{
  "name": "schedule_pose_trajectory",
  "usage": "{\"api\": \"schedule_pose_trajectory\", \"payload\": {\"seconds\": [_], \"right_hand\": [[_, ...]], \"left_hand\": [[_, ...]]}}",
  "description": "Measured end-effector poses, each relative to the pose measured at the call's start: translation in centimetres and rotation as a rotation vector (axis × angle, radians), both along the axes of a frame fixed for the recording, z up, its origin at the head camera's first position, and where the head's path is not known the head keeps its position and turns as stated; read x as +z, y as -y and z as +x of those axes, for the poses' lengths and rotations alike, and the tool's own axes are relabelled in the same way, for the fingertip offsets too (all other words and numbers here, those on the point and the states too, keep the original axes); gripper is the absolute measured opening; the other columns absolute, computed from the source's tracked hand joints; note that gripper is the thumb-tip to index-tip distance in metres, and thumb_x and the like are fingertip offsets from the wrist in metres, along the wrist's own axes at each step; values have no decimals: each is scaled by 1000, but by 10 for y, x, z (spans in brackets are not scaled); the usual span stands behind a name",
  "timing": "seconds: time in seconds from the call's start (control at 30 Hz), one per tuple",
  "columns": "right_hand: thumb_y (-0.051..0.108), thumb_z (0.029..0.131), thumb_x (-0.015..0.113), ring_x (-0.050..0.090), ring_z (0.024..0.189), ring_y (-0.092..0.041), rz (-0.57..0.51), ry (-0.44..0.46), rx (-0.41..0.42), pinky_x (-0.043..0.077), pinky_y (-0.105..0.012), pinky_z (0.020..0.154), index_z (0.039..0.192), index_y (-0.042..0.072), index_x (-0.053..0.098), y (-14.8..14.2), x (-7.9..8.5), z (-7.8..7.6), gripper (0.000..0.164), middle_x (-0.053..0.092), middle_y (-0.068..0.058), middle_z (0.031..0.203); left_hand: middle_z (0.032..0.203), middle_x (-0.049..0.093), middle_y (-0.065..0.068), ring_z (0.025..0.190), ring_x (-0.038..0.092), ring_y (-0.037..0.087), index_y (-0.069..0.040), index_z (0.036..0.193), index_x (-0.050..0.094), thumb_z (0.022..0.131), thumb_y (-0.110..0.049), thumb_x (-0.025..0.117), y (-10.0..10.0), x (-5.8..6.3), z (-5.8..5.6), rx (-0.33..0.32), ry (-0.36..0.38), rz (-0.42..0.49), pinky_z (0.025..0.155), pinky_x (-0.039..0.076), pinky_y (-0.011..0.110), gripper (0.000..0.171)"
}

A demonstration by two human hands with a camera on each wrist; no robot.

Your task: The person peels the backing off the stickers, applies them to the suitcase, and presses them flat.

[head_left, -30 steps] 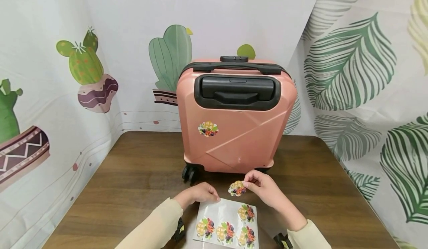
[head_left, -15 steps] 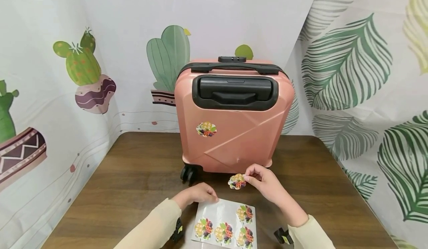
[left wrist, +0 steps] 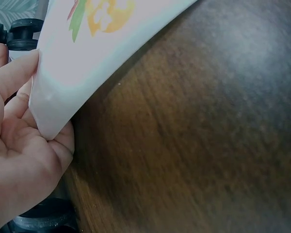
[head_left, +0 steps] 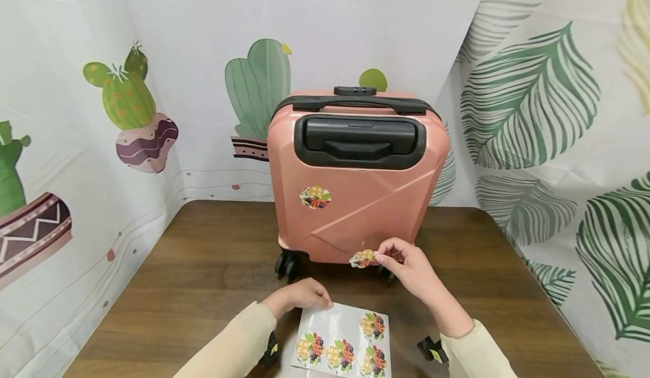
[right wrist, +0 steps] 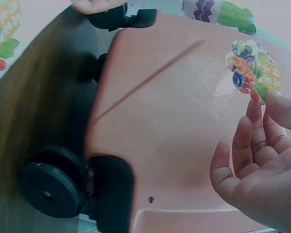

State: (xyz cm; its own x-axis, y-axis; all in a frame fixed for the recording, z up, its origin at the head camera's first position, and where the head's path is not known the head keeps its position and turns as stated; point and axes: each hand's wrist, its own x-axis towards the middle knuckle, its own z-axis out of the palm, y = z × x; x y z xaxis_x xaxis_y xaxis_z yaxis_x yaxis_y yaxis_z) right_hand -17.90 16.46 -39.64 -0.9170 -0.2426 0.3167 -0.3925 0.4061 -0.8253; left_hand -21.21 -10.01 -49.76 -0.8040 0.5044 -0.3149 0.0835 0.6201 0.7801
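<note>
My right hand (head_left: 413, 268) pinches a fruit-print sticker (head_left: 363, 258) by its edge between thumb and fingertips. In the head view the sticker overlaps the lower edge of the pink suitcase (head_left: 365, 203); the right wrist view shows the sticker (right wrist: 250, 68) with its berries and yellow lettering facing the camera. A similar sticker (head_left: 315, 197) is on the suitcase's left side. With its thumb and fingers, my left hand (head_left: 299, 294) holds the upper left corner of a white sticker sheet (head_left: 320, 319). Several fruit stickers (head_left: 340, 354) remain on that sheet, and its corner (left wrist: 53, 111) bends up off the table.
The suitcase stands upright on black wheels (head_left: 288, 265) on a brown wooden table (head_left: 213, 254). Its black pull handle (head_left: 360, 135) is folded down. Behind hangs a white cloth (head_left: 193, 39) printed with cacti and leaves. Cream sleeves (head_left: 228, 341) cover my forearms.
My right hand has moved up and away from me with the sticker, from above the sheet to the suitcase's lower edge. The left hand and sheet stay nearly in place.
</note>
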Motion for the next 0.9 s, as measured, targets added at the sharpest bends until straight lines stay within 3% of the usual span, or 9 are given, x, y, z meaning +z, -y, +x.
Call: {"api": "schedule_pose_trajectory", "payload": {"seconds": [0.1,0.4,0.67,0.9], "right_hand": [[7,95,69,52,71,-1,-2,0,-21,45,-23,66,94,3,66,0,5,-1,6,67,-3,83],[9,94,72,54,71,-3,-72,-46,-34,46,-22,66,92,4,66,3,14,-2,7,61,17,80],[9,96,70,54,75,-4,-81,28,-91,50,-21,70,98,-1,68,4,30,-4,11,60,14,82],[13,97,70,49,75,-7,-108,38,-144,44,-22,67,97,-2,67,7,45,-5,15,56,13,78]], "left_hand": [[87,76,6,71,55,5,-1,91,79,91,-16,74,-1,0,0,0,-3,2,64,47,20,15],[86,76,6,70,55,5,-1,91,80,91,-15,74,0,0,1,8,-1,7,64,47,20,15],[87,76,6,71,55,5,-3,90,80,91,-16,74,0,1,3,12,-19,-6,64,48,21,14],[87,76,7,70,56,6,-3,91,80,91,-16,75,-1,1,5,23,-13,11,63,48,21,14]]}}
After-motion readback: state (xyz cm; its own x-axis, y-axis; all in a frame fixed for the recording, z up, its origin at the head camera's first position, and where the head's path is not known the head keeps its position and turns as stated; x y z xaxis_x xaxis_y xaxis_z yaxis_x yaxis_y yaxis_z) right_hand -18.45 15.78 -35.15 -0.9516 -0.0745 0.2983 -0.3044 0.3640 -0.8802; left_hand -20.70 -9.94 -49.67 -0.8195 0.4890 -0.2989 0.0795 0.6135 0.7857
